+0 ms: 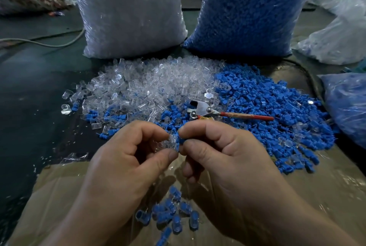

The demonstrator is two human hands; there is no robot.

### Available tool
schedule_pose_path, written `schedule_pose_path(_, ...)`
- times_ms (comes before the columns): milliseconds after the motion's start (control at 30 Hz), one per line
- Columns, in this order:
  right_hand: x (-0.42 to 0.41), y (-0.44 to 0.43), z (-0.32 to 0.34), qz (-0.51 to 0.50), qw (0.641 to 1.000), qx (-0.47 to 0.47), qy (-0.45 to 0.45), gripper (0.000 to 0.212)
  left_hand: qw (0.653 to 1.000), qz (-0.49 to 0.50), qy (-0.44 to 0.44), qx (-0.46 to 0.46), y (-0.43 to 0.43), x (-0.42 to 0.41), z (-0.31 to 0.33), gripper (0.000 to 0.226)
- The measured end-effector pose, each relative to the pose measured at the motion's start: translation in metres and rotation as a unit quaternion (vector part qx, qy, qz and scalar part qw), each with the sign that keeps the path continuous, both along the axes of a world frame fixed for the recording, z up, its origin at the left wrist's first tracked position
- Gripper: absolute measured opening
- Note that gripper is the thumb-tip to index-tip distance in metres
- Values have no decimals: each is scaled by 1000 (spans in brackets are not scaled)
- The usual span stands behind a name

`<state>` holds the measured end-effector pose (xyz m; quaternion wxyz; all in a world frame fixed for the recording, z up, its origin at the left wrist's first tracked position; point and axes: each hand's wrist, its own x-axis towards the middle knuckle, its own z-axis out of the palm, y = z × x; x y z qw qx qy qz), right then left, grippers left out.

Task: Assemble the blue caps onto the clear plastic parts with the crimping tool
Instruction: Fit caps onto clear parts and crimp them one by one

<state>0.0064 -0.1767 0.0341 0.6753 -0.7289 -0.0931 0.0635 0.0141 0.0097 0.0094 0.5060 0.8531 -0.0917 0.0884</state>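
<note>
My left hand pinches a clear plastic part between thumb and forefinger. Touching it from the right is a blue cap, which my right hand pinches; the two pieces meet between my fingertips above the cardboard. Beyond my hands lies the crimping tool, metal head to the left and red handle pointing right, on the boundary between a heap of clear parts and a heap of blue caps. Several assembled blue-and-clear pieces lie on the cardboard below my hands.
A big bag of clear parts and a big bag of blue caps stand upright behind the heaps. More plastic bags crowd the right side. Brown cardboard covers the near table; a grey cable runs at far left.
</note>
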Motion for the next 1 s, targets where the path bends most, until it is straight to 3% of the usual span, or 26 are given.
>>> schedule_pose_path(133, -2, -1, 1, 2, 998, -52, -30, 21, 999, 6, -20, 47, -2, -2, 4, 35)
schedule_pose_path(400, -7, 2, 4, 11, 998, -67, -14, 13, 983, -6, -90, 157, -3, -2, 4, 35)
schedule_pose_path(567, -8, 6, 3, -10, 990, -139, -38, 12, 980, -53, -128, 144, -5, -3, 7, 34)
schedule_pose_path(767, -10, 3, 7, -48, 990, -123, -51, 4, 976, -28, -157, 149, -5, -3, 3, 39)
schedule_pose_path(1000, -7, 5, 4, -50, 984, -167, -36, 6, 967, -63, -201, 143, -6, -3, 7, 30)
